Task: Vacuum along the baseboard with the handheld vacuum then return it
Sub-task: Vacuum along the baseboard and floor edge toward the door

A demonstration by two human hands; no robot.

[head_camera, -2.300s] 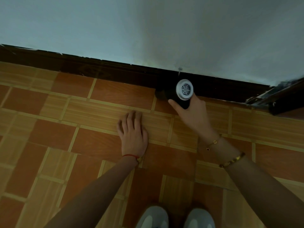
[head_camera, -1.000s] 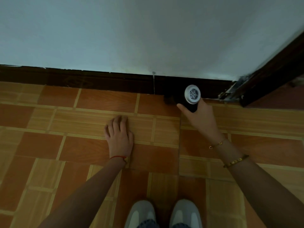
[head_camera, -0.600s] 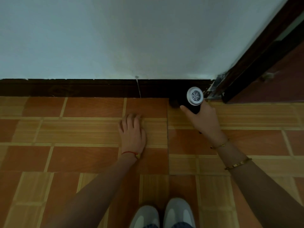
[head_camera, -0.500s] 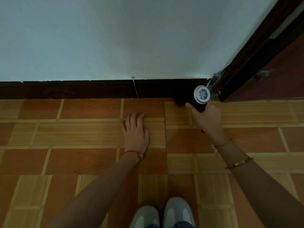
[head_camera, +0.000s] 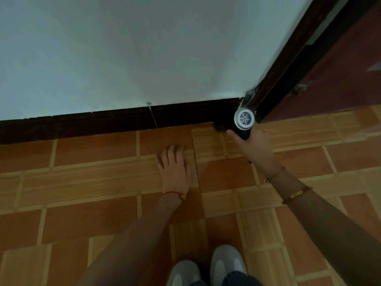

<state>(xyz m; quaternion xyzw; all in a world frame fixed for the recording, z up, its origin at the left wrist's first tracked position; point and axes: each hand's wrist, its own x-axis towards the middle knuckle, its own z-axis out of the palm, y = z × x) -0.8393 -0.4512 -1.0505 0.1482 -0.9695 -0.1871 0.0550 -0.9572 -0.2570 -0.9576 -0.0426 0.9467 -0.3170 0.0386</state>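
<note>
The right hand (head_camera: 255, 149) grips the handheld vacuum (head_camera: 242, 123), fingers curled round its dark body, with the round white grille at its rear facing up. The vacuum's front end is down against the baseboard (head_camera: 115, 122) at the corner where it meets the door frame (head_camera: 288, 67); that nozzle end is lost in shadow against the dark wood, so its shape is hard to make out. Most of the body is hidden under the hand. The left hand (head_camera: 175, 168) lies flat on the floor (head_camera: 92, 182), fingers straight and slightly spread, holding nothing, well apart from the vacuum. A red string bracelet (head_camera: 174, 194) circles the left wrist, and two thin gold bracelets (head_camera: 292, 194) sit on the right forearm.

Both forearms run off the bottom edge. Two pale shoes (head_camera: 206, 267) stand near the bottom, cut off at the heel.

The floor is tiled in orange-brown squares and lighter striped wood-look strips. A thin crack or wire (head_camera: 152, 116) runs down across the baseboard. Above it rises a plain pale wall (head_camera: 144, 48). Past the door frame, on the right, a reddish-brown surface (head_camera: 340, 79) shows; the light there is dim.
</note>
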